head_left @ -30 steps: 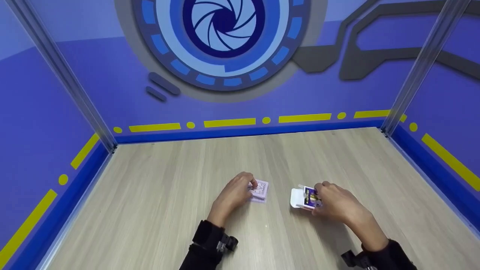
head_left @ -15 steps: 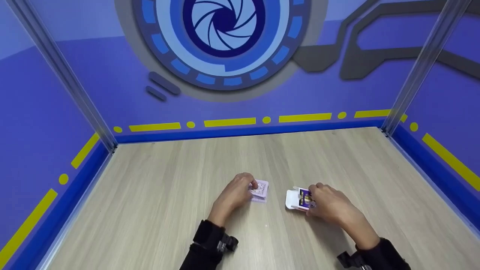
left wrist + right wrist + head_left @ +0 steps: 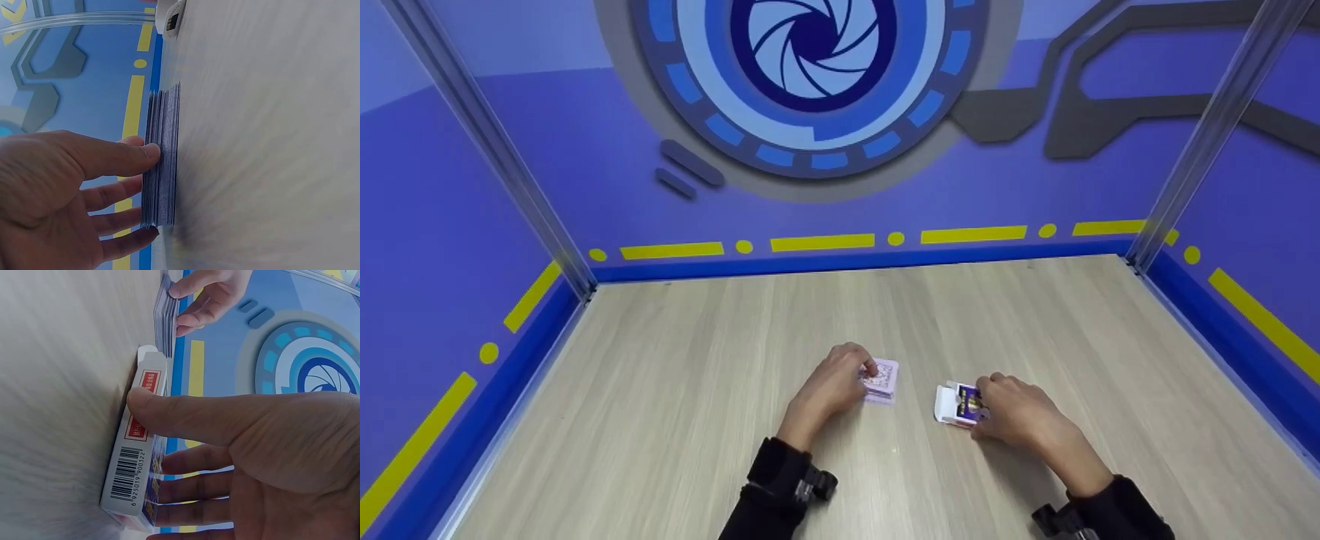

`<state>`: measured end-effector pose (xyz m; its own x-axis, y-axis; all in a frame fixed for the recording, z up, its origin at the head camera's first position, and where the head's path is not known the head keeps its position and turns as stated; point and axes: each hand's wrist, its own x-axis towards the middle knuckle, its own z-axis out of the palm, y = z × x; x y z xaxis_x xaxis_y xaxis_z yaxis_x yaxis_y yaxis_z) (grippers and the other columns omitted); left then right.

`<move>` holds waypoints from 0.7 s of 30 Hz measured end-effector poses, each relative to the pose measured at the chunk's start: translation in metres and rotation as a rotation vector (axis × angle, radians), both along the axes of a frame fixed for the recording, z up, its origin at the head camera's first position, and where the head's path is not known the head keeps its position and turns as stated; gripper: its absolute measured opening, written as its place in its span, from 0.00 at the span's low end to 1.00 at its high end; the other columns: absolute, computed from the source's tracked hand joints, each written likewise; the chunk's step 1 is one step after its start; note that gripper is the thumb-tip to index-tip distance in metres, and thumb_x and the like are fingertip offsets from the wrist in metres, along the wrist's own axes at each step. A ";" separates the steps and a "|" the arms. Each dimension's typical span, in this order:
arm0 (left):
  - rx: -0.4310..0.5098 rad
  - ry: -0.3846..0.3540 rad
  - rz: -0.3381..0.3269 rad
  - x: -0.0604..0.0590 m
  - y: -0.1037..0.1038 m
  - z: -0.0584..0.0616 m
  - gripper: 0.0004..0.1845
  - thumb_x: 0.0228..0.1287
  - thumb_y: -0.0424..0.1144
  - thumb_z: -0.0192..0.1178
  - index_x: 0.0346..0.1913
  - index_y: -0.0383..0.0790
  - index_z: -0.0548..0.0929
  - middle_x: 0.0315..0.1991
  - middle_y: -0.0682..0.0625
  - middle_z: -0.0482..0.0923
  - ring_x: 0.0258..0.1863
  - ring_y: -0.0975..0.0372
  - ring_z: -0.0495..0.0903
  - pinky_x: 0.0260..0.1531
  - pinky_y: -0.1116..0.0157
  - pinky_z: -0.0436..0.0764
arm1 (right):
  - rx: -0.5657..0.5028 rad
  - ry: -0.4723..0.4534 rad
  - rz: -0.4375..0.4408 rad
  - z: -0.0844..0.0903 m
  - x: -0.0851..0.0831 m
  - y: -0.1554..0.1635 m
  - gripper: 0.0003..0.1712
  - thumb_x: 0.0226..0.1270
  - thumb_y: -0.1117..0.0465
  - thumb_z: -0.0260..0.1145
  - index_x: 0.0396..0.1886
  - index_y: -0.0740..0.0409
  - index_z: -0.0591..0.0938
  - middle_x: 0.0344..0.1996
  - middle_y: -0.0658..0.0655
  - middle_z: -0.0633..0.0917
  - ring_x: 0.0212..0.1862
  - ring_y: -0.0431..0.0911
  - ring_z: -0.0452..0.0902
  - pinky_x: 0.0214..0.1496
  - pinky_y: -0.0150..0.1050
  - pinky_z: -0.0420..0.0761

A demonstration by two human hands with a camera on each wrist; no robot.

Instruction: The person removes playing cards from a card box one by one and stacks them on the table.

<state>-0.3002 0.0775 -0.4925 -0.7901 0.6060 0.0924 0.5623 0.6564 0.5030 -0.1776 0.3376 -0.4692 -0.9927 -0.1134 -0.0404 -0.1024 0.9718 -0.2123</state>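
A deck of playing cards [image 3: 885, 376] with a pale purple patterned back lies on the table, its lower cards jutting a little toward the near side. My left hand [image 3: 826, 384] grips the deck by its edges; in the left wrist view the thumb pinches the near edge of the stacked cards [image 3: 164, 180], fingers on the far side. To the right, my right hand [image 3: 1020, 412] holds a small card box [image 3: 945, 405] between thumb and fingers. Its white flap is open and points at the deck. A barcode side of the box [image 3: 128, 467] faces the right wrist camera.
The light wood table [image 3: 720, 337] is bounded by blue printed panels [image 3: 840, 187] at the back and both sides. Clear corner posts [image 3: 1185, 172] stand where the panels meet.
My right hand has brought the card box left, closer to the deck, and then slightly toward me. My left hand keeps its grip on the cards in the same place.
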 end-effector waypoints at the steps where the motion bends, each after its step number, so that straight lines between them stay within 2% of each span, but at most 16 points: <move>1: -0.003 -0.001 0.001 0.000 0.000 0.000 0.16 0.54 0.17 0.61 0.40 0.38 0.87 0.55 0.45 0.80 0.62 0.51 0.75 0.63 0.57 0.74 | 0.000 -0.001 -0.001 0.000 0.000 0.000 0.30 0.47 0.57 0.85 0.43 0.69 0.80 0.32 0.59 0.79 0.34 0.51 0.77 0.37 0.55 0.79; 11: 0.009 0.012 -0.002 -0.001 -0.003 -0.002 0.15 0.54 0.18 0.62 0.39 0.39 0.87 0.53 0.46 0.79 0.59 0.52 0.75 0.61 0.57 0.75 | 0.006 0.014 0.006 -0.002 0.000 -0.002 0.32 0.47 0.54 0.86 0.44 0.68 0.81 0.33 0.58 0.80 0.35 0.52 0.78 0.37 0.55 0.79; 21: -0.019 0.006 0.007 0.000 -0.003 0.002 0.17 0.54 0.19 0.62 0.44 0.39 0.87 0.59 0.45 0.78 0.64 0.51 0.73 0.65 0.57 0.72 | 0.004 0.034 0.007 0.002 0.002 -0.002 0.36 0.47 0.51 0.86 0.49 0.68 0.81 0.34 0.58 0.79 0.36 0.51 0.76 0.36 0.53 0.79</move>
